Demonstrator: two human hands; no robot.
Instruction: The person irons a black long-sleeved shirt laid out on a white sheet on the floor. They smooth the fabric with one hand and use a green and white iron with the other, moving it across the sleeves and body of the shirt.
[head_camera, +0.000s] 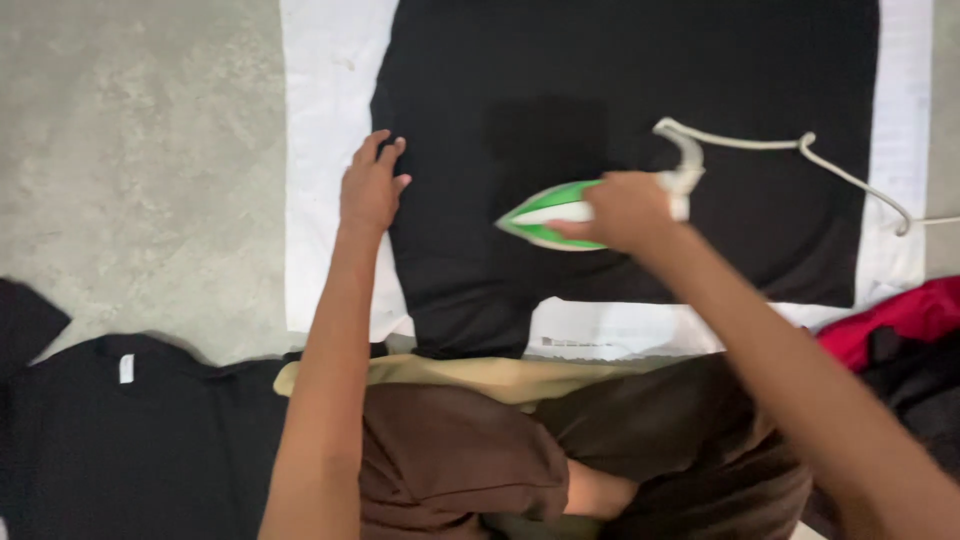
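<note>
Left to right: a black tee (130, 440) lies flat on the concrete floor (130, 150) at lower left, off the work area. Left hand (370, 185) rests palm down on the left edge of the black shirt (620, 80), fingers straight and close together, thumb slightly out, pinning the cloth; forearm runs straight up from the body. The shirt is spread on a white sheet (320, 120), and looks mostly flat, with a sleeve or folded part hanging toward the person at lower left. Iron (545, 215), green and white, sits mid-shirt, tip pointing left. Right hand (625, 210) is wrapped around its handle, fingers curled shut on it; arm reaches in diagonally from lower right. White cord (780, 145) trails right over the shirt. Judgement: mid-pass, centre being pressed, can't tell which areas are done. Red cloth (890, 320) bunched at right edge.
</note>
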